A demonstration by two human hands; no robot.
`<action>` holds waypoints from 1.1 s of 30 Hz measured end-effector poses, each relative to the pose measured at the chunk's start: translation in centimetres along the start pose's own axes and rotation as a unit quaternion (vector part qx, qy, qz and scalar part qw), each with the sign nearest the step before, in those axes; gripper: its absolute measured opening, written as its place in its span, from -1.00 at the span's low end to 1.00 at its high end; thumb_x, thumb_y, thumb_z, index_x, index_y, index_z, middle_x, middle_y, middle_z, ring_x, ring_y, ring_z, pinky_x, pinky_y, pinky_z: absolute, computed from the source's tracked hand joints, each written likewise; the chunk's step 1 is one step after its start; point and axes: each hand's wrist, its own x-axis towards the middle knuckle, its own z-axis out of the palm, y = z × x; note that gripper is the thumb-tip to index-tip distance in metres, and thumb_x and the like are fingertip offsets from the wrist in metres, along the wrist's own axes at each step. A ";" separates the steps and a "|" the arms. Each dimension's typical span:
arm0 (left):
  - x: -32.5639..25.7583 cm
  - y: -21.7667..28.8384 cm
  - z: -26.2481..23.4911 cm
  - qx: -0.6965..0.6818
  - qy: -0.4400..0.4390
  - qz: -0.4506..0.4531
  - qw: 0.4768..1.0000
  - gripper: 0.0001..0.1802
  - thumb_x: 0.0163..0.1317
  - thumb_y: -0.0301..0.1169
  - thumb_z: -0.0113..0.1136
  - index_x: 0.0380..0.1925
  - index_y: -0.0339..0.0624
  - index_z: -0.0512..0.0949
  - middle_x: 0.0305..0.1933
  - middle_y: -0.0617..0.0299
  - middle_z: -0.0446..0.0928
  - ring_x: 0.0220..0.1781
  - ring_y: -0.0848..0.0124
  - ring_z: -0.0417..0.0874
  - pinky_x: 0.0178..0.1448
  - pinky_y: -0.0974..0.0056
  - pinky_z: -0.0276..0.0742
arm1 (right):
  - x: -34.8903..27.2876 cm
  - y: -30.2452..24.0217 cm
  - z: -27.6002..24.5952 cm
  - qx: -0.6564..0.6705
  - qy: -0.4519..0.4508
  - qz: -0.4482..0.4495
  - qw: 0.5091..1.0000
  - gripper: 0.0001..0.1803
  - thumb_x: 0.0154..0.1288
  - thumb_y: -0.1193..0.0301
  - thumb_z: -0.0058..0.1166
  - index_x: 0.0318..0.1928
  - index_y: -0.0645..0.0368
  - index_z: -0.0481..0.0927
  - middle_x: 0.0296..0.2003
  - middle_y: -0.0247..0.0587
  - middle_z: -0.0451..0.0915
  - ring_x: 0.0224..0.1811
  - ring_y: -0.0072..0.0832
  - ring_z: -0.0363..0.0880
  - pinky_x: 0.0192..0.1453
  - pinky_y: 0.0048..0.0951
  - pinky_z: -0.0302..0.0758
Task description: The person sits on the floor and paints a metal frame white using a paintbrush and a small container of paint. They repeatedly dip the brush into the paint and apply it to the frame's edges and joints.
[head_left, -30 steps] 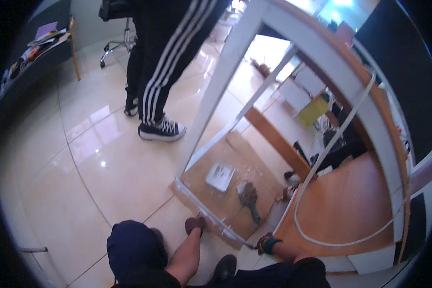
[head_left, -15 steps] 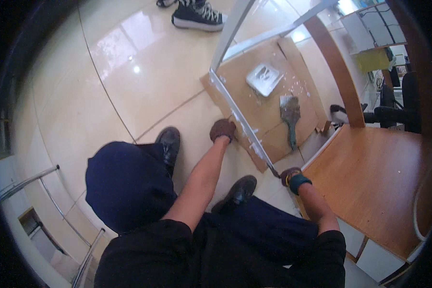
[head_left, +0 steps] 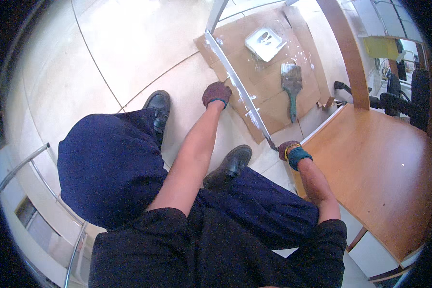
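Note:
My left hand [head_left: 217, 94], in a maroon knit glove, is curled closed beside the cardboard's near edge, left of a white-painted metal bar [head_left: 236, 82]. Whatever its fingers may hold is hidden. The bar belongs to an upright frame and carries uneven patches of wet-looking white paint. At its near end my right hand [head_left: 289, 150], gloved in maroon with a green cuff, is closed around a slim dark piece [head_left: 272, 144]; whether this is a tool or the bar's end I cannot tell. A wide paintbrush [head_left: 292, 91] with a green handle lies beyond the bar.
White-spattered cardboard [head_left: 269, 91] covers the tiles below the frame. On it sits a white square tray [head_left: 264, 43] of paint. A wooden panel [head_left: 369, 177] stands close on my right, with an upright board [head_left: 349, 62] behind it. Metal tubing [head_left: 26, 165] is at the left.
The whole view has shifted, so the scene sits higher and another person's shoes have left the top. Both hands stay closed near the bar, with little other visible change.

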 end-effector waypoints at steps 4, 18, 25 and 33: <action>-0.5 0.4 -0.8 -0.006 -0.019 -0.014 1.000 -0.62 0.07 -0.14 0.05 -0.24 -0.14 0.64 -0.12 -0.01 0.60 -0.07 0.06 0.62 0.02 0.06 0.52 | 1.3 0.6 1.0 0.011 -0.020 0.009 1.000 -0.68 -0.05 0.35 0.01 -0.25 0.15 0.68 -0.19 -0.04 0.64 -0.16 -0.14 0.64 -0.10 -0.20 0.55; -1.4 -0.1 -0.6 0.027 -0.017 0.017 0.999 -0.66 0.05 -0.23 0.06 -0.27 -0.17 0.65 -0.15 -0.02 0.61 -0.11 0.07 0.64 -0.02 0.06 0.55 | 1.8 1.1 -1.5 -0.019 -0.017 -0.009 1.000 -0.66 0.07 0.32 -0.06 -0.17 0.12 0.66 -0.08 -0.10 0.61 -0.06 -0.19 0.61 0.01 -0.24 0.53; -1.9 0.1 -1.1 0.050 -0.024 0.042 0.998 -0.67 0.06 -0.21 0.08 -0.29 -0.16 0.66 -0.14 -0.02 0.61 -0.10 0.07 0.64 -0.03 0.06 0.55 | 3.2 1.7 0.1 0.018 0.029 0.005 0.999 -0.69 -0.21 0.35 0.07 -0.37 0.17 0.68 -0.30 -0.01 0.65 -0.26 -0.16 0.66 -0.20 -0.24 0.56; -2.3 -0.3 -0.6 0.073 -0.016 0.077 0.994 -0.64 0.04 -0.17 0.08 -0.32 -0.19 0.65 -0.19 -0.04 0.61 -0.13 0.05 0.64 -0.04 0.05 0.55 | 4.2 2.0 -0.8 0.002 0.043 -0.018 0.999 -0.70 -0.18 0.36 0.06 -0.36 0.17 0.68 -0.32 -0.03 0.66 -0.29 -0.17 0.66 -0.23 -0.22 0.54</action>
